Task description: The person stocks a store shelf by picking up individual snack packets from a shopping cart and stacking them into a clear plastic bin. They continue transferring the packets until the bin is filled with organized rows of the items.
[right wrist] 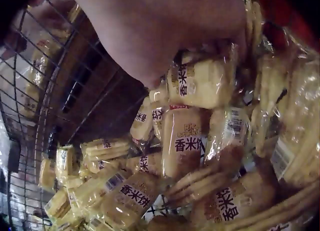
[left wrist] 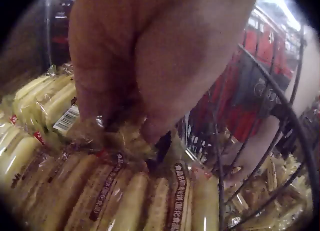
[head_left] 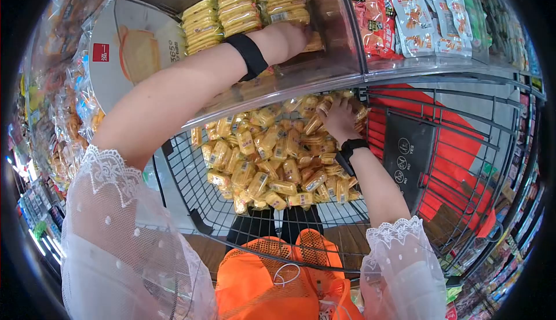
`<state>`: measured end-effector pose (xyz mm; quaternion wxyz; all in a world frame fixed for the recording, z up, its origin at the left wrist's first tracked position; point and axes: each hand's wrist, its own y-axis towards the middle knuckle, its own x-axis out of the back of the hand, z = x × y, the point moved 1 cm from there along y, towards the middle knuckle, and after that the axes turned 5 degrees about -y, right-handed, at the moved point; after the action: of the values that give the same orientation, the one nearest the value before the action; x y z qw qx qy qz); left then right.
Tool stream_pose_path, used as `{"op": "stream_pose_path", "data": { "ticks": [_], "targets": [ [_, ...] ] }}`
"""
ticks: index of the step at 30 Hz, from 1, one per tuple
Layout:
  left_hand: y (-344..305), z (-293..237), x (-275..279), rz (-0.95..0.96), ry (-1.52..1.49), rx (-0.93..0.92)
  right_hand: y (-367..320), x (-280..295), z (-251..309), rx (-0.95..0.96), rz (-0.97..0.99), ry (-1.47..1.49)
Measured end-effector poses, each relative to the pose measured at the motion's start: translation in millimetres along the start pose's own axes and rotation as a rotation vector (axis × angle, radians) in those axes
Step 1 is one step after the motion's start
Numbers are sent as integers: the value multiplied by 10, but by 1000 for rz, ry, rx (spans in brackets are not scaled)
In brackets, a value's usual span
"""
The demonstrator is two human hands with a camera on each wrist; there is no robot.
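Note:
My left hand (head_left: pixel 296 35) reaches into a clear shelf bin (head_left: pixel 278 92) of rice cracker packets (head_left: pixel 237 7) stacked in rows. In the left wrist view its thumb and fingers pinch a clear-wrapped rice cracker packet (left wrist: pixel 127 141) at the top of a row. Below, my right hand (head_left: pixel 341 120) is in the shopping cart (head_left: pixel 200 224), at the far side of a heap of loose rice cracker packets (head_left: pixel 269 161). The right wrist view shows it gripping a rice cracker packet (right wrist: pixel 202 83), the fingertips partly hidden behind it.
Red snack bags (head_left: pixel 370 16) and white snack pouches (head_left: pixel 417 19) fill the neighbouring bin. A round sign (head_left: pixel 136 48) stands at the bin's left. Inside the cart's right part are a dark panel (head_left: pixel 405 152) and a red sheet (head_left: pixel 457 175). The wire rim runs close below the shelf.

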<state>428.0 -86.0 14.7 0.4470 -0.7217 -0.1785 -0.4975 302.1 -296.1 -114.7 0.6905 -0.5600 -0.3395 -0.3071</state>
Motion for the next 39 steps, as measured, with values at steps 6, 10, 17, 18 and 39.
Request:
{"op": "stream_pose_path", "data": {
  "ticks": [6,10,17,18,39],
  "targets": [
    [-175,-138,204,156,34,53,-23,-70,-39,4,61,62],
    [-198,-177,89,29,44,88,-3,-67,-40,-12,95,93],
    [-165,-155,-99,-257,203,149,12,-149,-101,21,69,95],
    [-170,-144,-89,-262,168,140,14,-143,-106,29,73,92],
    [-85,44,40,-364,233,345,5,-72,-67,-16,134,95]
  ]
}}
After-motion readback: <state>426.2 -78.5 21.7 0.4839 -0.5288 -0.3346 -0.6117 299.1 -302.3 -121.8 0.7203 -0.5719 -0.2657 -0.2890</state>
